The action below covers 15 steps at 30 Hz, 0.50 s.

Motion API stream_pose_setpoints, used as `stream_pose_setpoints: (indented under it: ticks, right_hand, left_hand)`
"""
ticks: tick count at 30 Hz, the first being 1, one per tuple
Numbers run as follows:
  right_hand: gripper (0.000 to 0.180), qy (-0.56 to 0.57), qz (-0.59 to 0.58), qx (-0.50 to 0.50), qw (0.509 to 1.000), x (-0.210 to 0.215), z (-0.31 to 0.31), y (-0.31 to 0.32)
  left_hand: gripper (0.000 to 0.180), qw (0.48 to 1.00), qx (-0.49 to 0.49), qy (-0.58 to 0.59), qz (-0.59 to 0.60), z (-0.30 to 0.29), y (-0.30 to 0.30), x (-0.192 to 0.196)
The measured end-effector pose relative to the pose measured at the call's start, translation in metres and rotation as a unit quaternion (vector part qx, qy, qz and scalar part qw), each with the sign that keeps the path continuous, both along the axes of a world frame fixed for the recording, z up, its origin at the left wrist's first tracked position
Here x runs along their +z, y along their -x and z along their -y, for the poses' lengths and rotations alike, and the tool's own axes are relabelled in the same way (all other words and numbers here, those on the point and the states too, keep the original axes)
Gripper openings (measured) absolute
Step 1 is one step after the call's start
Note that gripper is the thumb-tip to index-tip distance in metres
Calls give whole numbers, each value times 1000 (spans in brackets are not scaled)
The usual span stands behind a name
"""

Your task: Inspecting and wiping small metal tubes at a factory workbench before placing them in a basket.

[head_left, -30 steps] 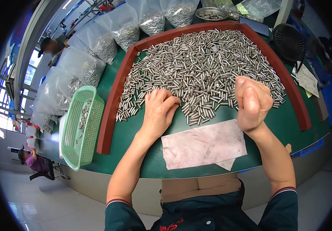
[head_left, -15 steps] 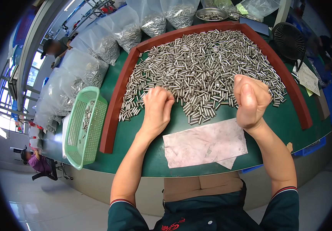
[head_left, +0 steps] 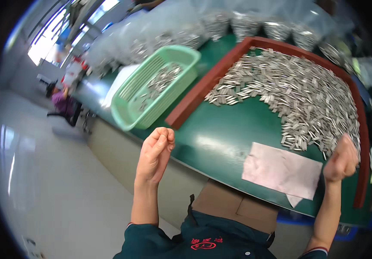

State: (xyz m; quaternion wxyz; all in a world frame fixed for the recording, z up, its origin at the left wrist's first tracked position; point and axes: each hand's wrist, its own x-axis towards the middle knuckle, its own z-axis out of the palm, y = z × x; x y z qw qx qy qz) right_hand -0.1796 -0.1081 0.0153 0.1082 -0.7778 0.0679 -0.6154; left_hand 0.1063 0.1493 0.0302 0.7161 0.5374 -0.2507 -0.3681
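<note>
At eight o'clock, the bare left hand (head_left: 155,151) is curled shut; whether it hides anything, I cannot tell. The blurred right hand (head_left: 342,160), at three, looks fisted too, contents hidden. Small silvery cylindrical metal pins (head_left: 311,97) lie heaped at two; a careless sweep could scatter them through the dark-red bar frame's (head_left: 207,86) open near side. The pale-green perforated plastic basket (head_left: 168,97), at eleven, could tip if knocked, sitting near the edge. Beneath is a glossy green tabletop (head_left: 225,127); beyond, at one, clear plastic bags of metal parts (head_left: 243,26).

My feed shows me a bright window (head_left: 39,54) at ten o'clock, a person in purple (head_left: 59,102) seated on a dark chair (head_left: 77,111) towards nine, and pale floor (head_left: 56,185) at eight.
</note>
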Motion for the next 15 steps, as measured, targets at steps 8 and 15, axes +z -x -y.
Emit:
stream_pose_setpoints:
  ticks: [8,15]
  right_hand:
    - [19,197,-128,-349,907,-12,8,38]
    - [14,167,-152,-370,901,-16,22,41]
  left_hand:
    - [12,966,242,-58,-70,-145,-50,-25]
    - [12,920,356,-122,-105,-198,-61,-56]
